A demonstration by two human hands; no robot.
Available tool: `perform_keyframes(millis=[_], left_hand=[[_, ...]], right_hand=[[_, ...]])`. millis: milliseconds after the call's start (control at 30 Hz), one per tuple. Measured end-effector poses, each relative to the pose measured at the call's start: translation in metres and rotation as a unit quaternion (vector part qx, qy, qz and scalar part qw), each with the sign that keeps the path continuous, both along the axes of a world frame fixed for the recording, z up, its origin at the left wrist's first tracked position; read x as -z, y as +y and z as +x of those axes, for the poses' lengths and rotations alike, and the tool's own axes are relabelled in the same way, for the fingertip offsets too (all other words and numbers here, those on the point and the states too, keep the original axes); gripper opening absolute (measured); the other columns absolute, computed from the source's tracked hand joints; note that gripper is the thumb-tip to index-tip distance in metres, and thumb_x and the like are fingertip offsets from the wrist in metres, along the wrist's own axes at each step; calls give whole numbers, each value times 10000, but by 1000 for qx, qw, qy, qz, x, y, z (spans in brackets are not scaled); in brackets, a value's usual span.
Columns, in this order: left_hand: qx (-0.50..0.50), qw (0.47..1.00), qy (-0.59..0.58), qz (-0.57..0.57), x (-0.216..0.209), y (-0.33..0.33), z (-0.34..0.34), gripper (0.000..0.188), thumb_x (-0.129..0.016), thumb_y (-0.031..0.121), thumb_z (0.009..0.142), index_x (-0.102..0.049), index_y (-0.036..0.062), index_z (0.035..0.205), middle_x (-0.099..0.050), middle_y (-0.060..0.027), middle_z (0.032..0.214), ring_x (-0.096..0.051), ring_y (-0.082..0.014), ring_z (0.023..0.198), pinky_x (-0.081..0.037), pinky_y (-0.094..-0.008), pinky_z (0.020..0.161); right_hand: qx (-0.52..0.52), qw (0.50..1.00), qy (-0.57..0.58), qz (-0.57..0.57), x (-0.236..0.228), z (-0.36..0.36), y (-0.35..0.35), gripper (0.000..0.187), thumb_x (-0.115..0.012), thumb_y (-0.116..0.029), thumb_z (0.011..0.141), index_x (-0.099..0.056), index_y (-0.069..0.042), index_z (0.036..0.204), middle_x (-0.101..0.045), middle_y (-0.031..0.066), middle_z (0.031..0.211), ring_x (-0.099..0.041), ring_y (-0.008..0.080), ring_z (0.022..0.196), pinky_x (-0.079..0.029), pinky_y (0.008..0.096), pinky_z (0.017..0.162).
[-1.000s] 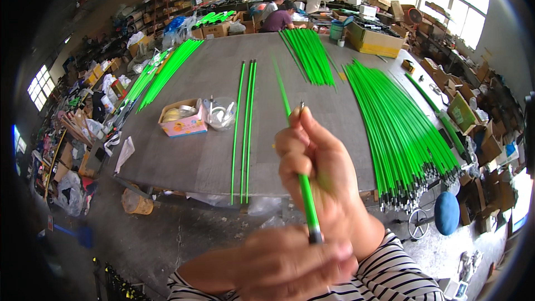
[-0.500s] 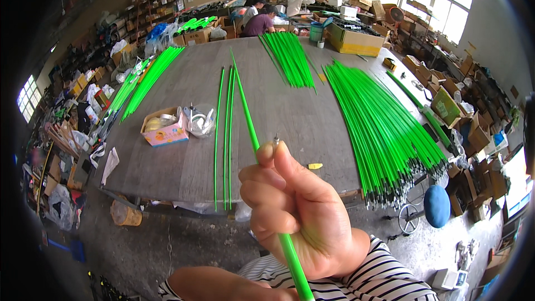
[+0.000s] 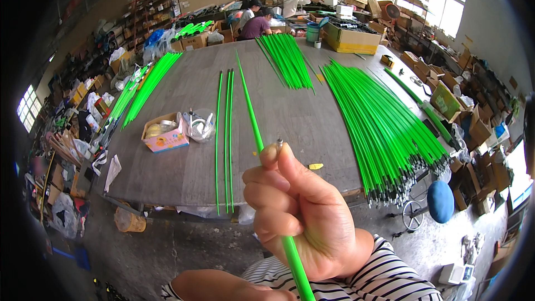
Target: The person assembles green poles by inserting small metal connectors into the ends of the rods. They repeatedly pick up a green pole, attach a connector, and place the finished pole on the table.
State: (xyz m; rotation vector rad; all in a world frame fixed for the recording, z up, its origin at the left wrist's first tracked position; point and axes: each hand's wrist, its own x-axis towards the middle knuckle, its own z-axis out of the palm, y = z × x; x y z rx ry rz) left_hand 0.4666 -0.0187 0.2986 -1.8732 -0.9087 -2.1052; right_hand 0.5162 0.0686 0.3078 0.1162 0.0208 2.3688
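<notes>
My right hand (image 3: 304, 212) is raised over the near table edge, its palm side facing me and its fingers curled. Between thumb and forefinger it pinches a small silver metal fitting (image 3: 280, 142). The same hand wraps round a long green tapered rod (image 3: 253, 122), whose thin end points away over the table and whose thick end runs down past the palm. At the lower edge of the picture, my left hand (image 3: 251, 292) lies beside the rod's thick part. Its fingers are cut off from view. Several thin green rods (image 3: 227, 145) lie on the table left of the held one.
On the grey table (image 3: 167, 173) are a pink box (image 3: 165, 138) of tape rolls, a bag (image 3: 199, 125), a yellow piece (image 3: 316, 166), and large green rod bundles (image 3: 384, 134) at right and far side. A blue stool (image 3: 440, 202) stands lower right. Two people (image 3: 256, 25) work beyond.
The view has shifted slightly. My right hand still pinches the metal fitting and holds the green rod, with almost the same grip and place.
</notes>
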Motion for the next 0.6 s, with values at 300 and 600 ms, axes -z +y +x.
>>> perform_keyframes(millis=[300, 600], left_hand=[[100, 969, 175, 142, 13, 19, -30, 215, -702, 112, 673, -554, 26, 804, -560, -42, 764, -601, -182, 727, -542, -307, 646], [101, 971, 188, 107, 10, 11, -29, 167, -678, 107, 691, -578, 39, 806, -570, -50, 755, -608, -188, 720, -534, -314, 677]], right_hand=[[0, 1000, -26, 4, 1, 3, 7, 116, -462, -233, 878, -458, -121, 845, -273, -74, 589, -212, 32, 483, -180, 181, 380], [-22, 998, -45, 24, -3, 1, 5, 131, -472, -260, 872, -445, -143, 819, -264, -78, 585, -190, 34, 459, -168, 182, 376]])
